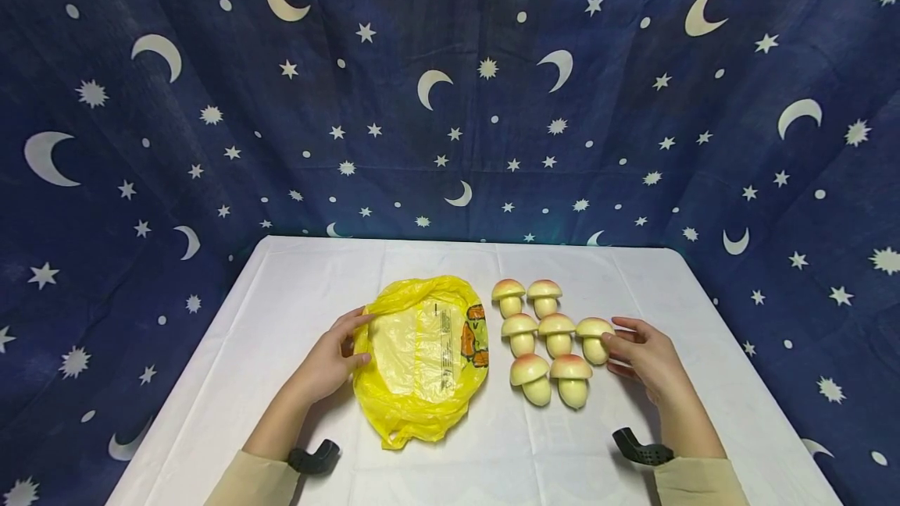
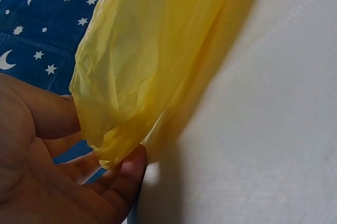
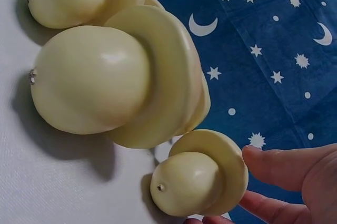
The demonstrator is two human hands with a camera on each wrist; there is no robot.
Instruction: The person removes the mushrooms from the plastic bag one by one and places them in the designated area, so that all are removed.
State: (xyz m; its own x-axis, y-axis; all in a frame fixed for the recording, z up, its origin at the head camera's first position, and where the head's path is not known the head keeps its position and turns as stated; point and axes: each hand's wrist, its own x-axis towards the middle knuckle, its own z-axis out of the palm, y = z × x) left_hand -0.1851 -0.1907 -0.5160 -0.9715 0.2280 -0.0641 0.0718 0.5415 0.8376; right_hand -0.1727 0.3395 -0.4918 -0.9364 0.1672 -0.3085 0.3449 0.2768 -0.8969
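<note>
A yellow plastic bag [image 1: 415, 420] lies with its mouth spread on the table. At its left rim, my left hand [image 1: 332, 358] holds the edge; the left wrist view shows thin yellow film [image 2: 126, 76] between thumb and fingers. Several toy mushrooms with cream stems and reddish caps stand in rows right of the bag. My right hand [image 1: 645, 358] is at the rightmost mushroom [image 1: 594, 340], thumb against its cap and the other fingers spread beside it. In the right wrist view this mushroom [image 3: 195, 179] rests on the cloth, its far side hidden.
A white cloth covers the table [image 1: 295, 272]. Behind and beside it hangs a dark blue curtain [image 1: 492, 139] with moons and stars. Other mushrooms [image 1: 557, 334] stand close to the right hand's mushroom. Black wrist devices [image 1: 314, 457] sit on both wrists.
</note>
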